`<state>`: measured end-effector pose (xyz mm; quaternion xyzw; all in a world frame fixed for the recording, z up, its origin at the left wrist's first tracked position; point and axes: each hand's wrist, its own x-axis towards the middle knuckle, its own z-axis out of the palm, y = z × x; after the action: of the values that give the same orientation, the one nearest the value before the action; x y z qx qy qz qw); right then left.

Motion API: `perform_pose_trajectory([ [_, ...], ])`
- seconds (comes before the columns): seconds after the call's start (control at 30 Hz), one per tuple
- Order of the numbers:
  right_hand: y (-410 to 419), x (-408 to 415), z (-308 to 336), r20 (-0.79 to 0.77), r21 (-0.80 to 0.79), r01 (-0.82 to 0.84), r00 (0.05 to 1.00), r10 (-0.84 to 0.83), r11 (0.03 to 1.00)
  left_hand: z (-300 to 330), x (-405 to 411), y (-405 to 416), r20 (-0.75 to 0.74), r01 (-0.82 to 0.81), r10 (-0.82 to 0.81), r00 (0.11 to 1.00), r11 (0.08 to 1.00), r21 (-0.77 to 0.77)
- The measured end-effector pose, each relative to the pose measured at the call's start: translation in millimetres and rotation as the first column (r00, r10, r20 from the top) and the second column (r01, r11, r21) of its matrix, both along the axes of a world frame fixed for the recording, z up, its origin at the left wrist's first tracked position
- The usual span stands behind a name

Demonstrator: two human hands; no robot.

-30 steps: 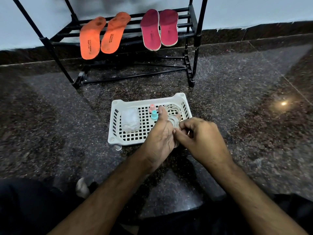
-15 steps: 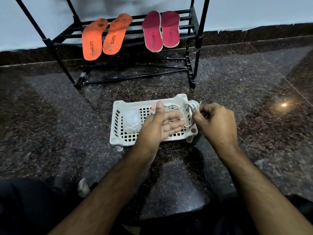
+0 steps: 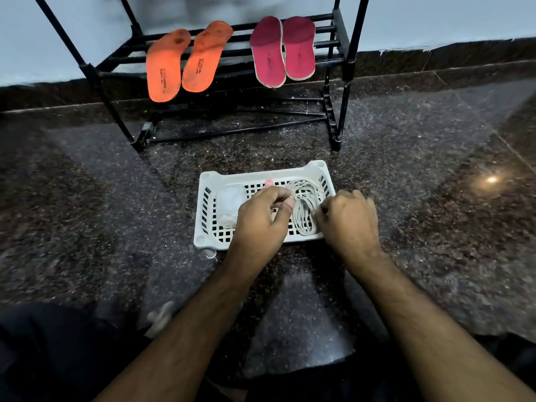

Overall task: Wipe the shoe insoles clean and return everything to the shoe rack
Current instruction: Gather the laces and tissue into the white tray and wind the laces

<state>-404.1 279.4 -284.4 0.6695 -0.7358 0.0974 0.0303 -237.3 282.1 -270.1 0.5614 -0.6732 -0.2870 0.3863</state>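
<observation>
Two orange insoles (image 3: 181,62) lie side by side on the black shoe rack (image 3: 339,50) in the upper left of the frame, toes hanging past the front bars. Two dark red insoles (image 3: 282,50) lie just beside them to the right on the same shelf, touching each other.

At frame centre a white slotted basket (image 3: 203,224) sits on the dark speckled floor (image 3: 435,169), in front of the rack. Inside it, a coil of pale laces (image 3: 304,204) lies in the right half and a whitish folded cloth (image 3: 229,201) in the left half. A small pink item (image 3: 269,181) shows at the far wall; what it is cannot be told.

The left hand (image 3: 261,219) hovers over the basket middle, fingers curled, thumb and fingertips pinched at the edge of the coil. The right hand (image 3: 348,221) is at the basket's right side, fingers curled and pinching the laces.
</observation>
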Motion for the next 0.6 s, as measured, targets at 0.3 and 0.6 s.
perform_pose_trajectory([
  [0.3,11.5,-11.2,11.3,0.144,-0.083,0.039,0.989,-0.027,0.996,5.2,23.9,2.0,0.238,-0.032,0.056,0.970,0.994,-0.104],
  [0.6,39.8,-11.9,-10.3,0.458,0.102,0.109,0.877,-0.144,0.989,-8.5,52.1,16.0,0.426,-0.239,0.231,0.875,0.970,-0.035],
])
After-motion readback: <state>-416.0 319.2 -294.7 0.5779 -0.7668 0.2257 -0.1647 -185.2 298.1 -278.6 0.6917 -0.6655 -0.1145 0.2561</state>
